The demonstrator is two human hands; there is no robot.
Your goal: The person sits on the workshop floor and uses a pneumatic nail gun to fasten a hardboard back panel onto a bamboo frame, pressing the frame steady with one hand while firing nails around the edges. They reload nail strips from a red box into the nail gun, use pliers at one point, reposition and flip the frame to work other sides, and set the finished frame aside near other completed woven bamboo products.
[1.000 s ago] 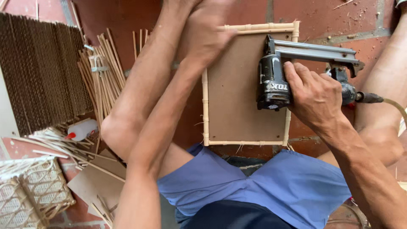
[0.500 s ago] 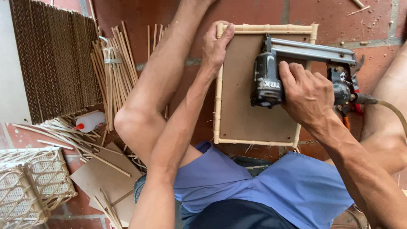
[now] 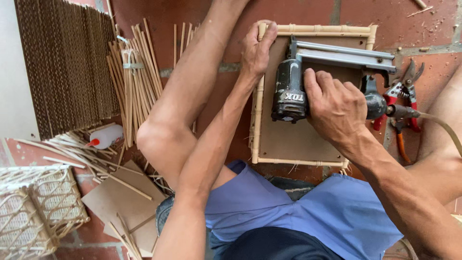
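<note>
A brown board framed with pale bamboo strips [image 3: 298, 142] lies on the red brick floor between my knees. My left hand [image 3: 257, 48] presses down on its upper left corner, fingers curled over the bamboo edge. My right hand [image 3: 337, 108] grips the handle of a black and grey pneumatic nail gun [image 3: 308, 82], which rests across the board with its black head near the left strip. An air hose [image 3: 440, 125] runs off to the right from the gun.
Red-handled pruning shears [image 3: 404, 96] lie right of the board. A bundle of bamboo sticks [image 3: 132, 82], a stack of corrugated cardboard [image 3: 67, 67], a white glue bottle with a red tip [image 3: 106, 136], woven baskets [image 3: 33, 212] and a flat brown board [image 3: 120, 202] sit on the left.
The view has shifted, so the board sits further right and lower. My left hand slid from the board's top down onto its upper left corner. The nail gun stays in my right hand.
</note>
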